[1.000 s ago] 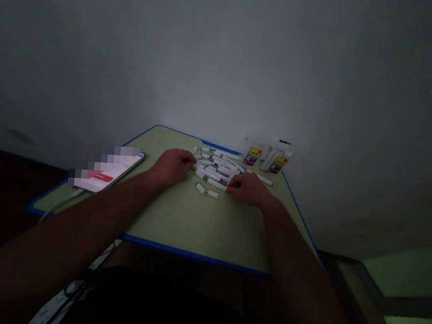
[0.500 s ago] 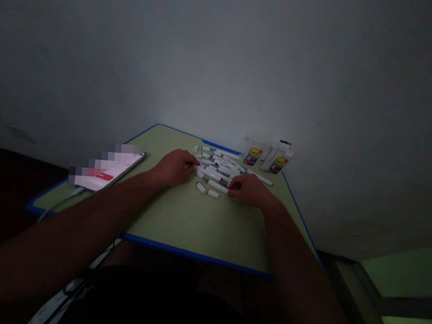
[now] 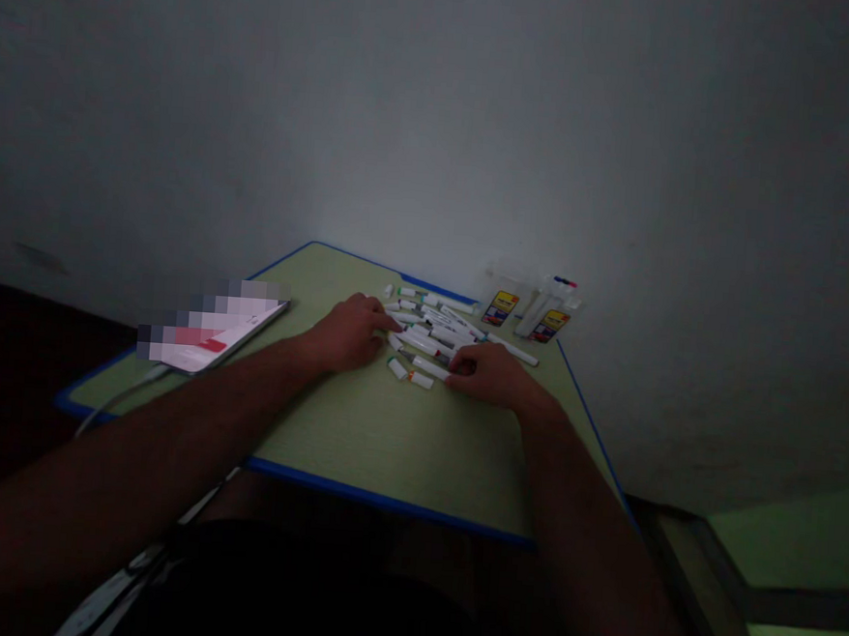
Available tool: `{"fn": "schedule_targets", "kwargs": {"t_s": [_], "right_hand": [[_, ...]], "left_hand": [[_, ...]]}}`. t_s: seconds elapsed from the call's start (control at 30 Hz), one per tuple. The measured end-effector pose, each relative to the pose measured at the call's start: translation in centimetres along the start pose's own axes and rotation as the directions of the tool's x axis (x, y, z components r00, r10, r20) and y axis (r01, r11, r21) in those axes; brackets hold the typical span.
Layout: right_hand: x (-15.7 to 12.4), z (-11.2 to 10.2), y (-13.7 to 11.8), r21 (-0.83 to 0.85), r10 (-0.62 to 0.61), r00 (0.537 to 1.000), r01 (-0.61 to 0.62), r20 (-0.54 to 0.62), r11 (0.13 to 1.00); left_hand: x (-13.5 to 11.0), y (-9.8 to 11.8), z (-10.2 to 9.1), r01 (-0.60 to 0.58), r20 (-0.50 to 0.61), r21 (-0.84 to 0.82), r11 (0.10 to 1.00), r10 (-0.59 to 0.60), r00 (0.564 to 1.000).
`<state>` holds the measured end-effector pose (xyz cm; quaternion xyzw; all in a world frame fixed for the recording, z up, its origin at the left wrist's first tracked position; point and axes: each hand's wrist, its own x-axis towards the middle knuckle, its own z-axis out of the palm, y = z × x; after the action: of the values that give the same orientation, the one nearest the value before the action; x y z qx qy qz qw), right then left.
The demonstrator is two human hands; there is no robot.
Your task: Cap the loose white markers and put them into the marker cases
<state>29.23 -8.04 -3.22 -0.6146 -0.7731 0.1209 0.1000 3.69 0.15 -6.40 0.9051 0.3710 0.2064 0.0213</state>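
My right hand is closed, thumb and fingers pinching the near end of a white marker. The marker points left, its grey neck showing. At that tip lies a white marker cap, with the bent fingers of my left hand closed at its upper side; part of that grip is hidden. Behind both hands spreads a loose pile of white markers, some with coloured ends. Two loose caps, one green-edged and one orange-edged, rest in front of the held marker.
Two clear plastic cases with yellow labels stand by the wall; the right one contains a few markers. Another cap lies behind the pile. A lit phone or tablet with a white cable occupies the left of the blue-edged table.
My left fingers have shifted and stretched slightly right over the cap. More of the marker's grey neck shows between cap and barrel. My right hand has hardly moved.
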Motion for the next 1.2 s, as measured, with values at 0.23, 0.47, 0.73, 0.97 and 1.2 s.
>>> {"fn": "schedule_targets", "kwargs": {"t_s": [0.23,0.47,0.73,0.97,1.2], "right_hand": [[0.00,-0.02,-0.04,0.004,0.003,1.000,-0.003,0.008,1.000],[-0.01,0.05,0.16,0.018,-0.014,1.000,0.014,0.007,1.000],[-0.08,-0.23,-0.13,-0.021,-0.011,1.000,0.011,0.008,1.000],[0.01,0.06,0.27,-0.011,0.016,1.000,-0.015,0.023,1.000],[0.15,0.07,0.35,-0.058,0.026,0.999,-0.023,0.042,0.998]], "left_hand": [[-0.22,0.72,-0.53,0.050,0.039,0.047,0.998,-0.051,0.998],[-0.23,0.69,-0.51,0.078,0.062,0.024,0.997,-0.079,0.995],[-0.15,0.47,-0.55,0.092,0.083,0.075,0.993,-0.098,0.992],[-0.16,0.63,-0.82,0.122,0.101,0.076,0.990,-0.130,0.986],[-0.02,0.51,-0.45,0.119,0.097,0.080,0.990,-0.127,0.987]]}}
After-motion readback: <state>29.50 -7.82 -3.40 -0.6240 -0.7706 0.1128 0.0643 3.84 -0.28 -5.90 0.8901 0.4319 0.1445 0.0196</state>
